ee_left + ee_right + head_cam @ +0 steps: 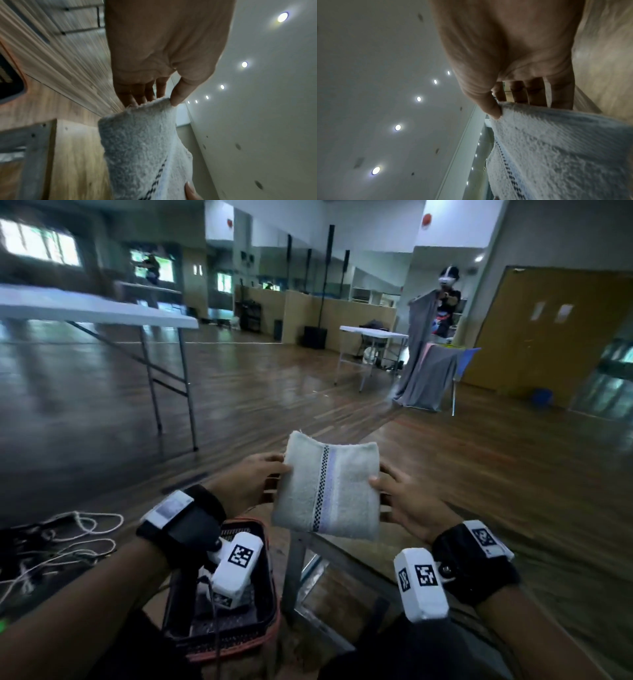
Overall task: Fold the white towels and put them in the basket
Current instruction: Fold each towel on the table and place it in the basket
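Note:
A folded white towel (329,487) with a dark checked stripe and a pale purple band is held up in the air between both hands. My left hand (255,477) pinches its left edge, thumb on top and fingers behind. My right hand (400,501) pinches the right edge the same way. In the left wrist view the towel (142,148) hangs from thumb and fingers; in the right wrist view the towel (556,148) fills the lower right. A dark basket (263,628) with an orange rim sits on the floor below my left wrist.
A metal-framed wooden stool or low table (329,587) stands under the towel, right of the basket. White cords (68,539) lie on the floor at left. A folding table (102,313) stands at left. Another person (445,306) handles grey cloth far right.

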The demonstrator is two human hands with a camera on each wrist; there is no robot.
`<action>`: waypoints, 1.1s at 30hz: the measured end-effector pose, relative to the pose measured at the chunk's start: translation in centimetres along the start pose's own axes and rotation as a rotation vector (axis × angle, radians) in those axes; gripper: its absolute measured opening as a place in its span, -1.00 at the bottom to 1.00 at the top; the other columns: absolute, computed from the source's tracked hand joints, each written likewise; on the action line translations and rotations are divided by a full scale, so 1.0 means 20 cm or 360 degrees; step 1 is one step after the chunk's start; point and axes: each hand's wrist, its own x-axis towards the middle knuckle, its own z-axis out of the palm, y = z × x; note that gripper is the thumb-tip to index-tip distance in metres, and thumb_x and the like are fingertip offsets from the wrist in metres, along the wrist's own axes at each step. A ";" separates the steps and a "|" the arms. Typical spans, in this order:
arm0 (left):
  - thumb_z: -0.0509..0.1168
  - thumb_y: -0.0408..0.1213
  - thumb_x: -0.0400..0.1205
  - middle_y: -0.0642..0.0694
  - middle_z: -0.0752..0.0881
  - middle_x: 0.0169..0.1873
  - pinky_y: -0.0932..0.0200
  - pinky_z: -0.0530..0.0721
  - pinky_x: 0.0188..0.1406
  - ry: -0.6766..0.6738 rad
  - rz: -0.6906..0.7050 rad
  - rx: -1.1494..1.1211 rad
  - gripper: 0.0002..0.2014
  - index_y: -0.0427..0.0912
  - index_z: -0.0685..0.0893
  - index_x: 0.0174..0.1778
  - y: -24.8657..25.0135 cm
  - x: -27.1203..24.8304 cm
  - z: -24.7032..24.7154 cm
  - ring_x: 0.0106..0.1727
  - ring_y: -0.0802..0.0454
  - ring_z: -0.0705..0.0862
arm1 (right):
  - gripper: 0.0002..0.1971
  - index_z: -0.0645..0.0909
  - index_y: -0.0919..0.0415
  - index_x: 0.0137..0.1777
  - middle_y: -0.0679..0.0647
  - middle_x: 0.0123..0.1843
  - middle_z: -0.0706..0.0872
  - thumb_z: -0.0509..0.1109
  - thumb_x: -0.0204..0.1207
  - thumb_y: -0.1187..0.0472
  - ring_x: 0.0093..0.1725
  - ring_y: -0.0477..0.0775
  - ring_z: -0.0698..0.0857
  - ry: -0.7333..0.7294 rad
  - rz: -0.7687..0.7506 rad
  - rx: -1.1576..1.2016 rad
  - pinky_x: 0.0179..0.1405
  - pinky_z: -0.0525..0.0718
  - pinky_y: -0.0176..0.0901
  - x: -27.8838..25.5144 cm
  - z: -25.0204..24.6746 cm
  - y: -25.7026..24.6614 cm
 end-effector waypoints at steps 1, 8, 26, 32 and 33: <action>0.24 -0.37 0.63 -0.04 0.65 -0.24 0.17 0.54 -0.24 0.0056 -0.0011 -0.0008 -0.89 -0.10 0.65 -0.04 -0.03 0.00 -0.07 -0.27 0.07 0.61 | -0.61 0.44 0.03 0.41 0.22 0.13 0.68 0.27 0.60 0.27 0.02 0.24 0.64 -0.0051 0.0014 -0.0008 -0.15 0.68 0.09 0.06 0.06 0.01; 0.22 -0.45 0.64 -0.07 0.59 -0.33 0.27 0.47 -0.43 0.0502 -0.0369 -0.0043 -0.83 -0.09 0.59 -0.18 -0.51 0.06 -0.57 -0.37 0.09 0.53 | -0.61 0.43 0.03 0.38 0.14 -0.06 0.67 0.26 0.59 0.33 -0.24 0.06 0.65 -0.0222 0.0397 -0.0041 -0.37 0.63 -0.10 0.53 0.50 0.50; 0.18 -0.48 0.51 -0.27 0.75 0.06 -0.01 0.63 0.23 0.0960 -0.1048 0.0648 -0.72 -0.28 0.69 0.07 -1.88 0.87 -1.35 0.13 -0.21 0.68 | -0.66 0.58 0.29 0.27 0.17 0.06 0.68 0.19 0.52 0.36 -0.16 0.01 0.60 -0.0036 0.0900 -0.0583 -0.42 0.49 -0.29 1.72 1.09 2.02; 0.17 -0.48 0.55 -0.31 0.72 0.11 0.20 0.47 0.03 0.1058 -0.1065 0.0751 -0.69 -0.34 0.61 0.20 -2.02 1.06 -1.40 0.18 -0.22 0.63 | -0.61 0.50 0.18 0.37 0.03 -0.04 0.67 0.17 0.54 0.31 -0.31 -0.14 0.56 -0.0004 0.0920 -0.0655 -0.51 0.42 -0.34 1.89 1.11 2.12; 0.17 -0.49 0.55 -0.33 0.72 0.12 0.18 0.49 0.05 0.1053 -0.1087 0.0760 -0.69 -0.38 0.60 0.20 -2.04 1.07 -1.40 0.18 -0.23 0.63 | -0.60 0.49 0.19 0.38 0.07 0.02 0.67 0.16 0.55 0.31 -0.29 -0.10 0.57 -0.0027 0.0927 -0.0666 -0.48 0.42 -0.31 1.90 1.10 2.13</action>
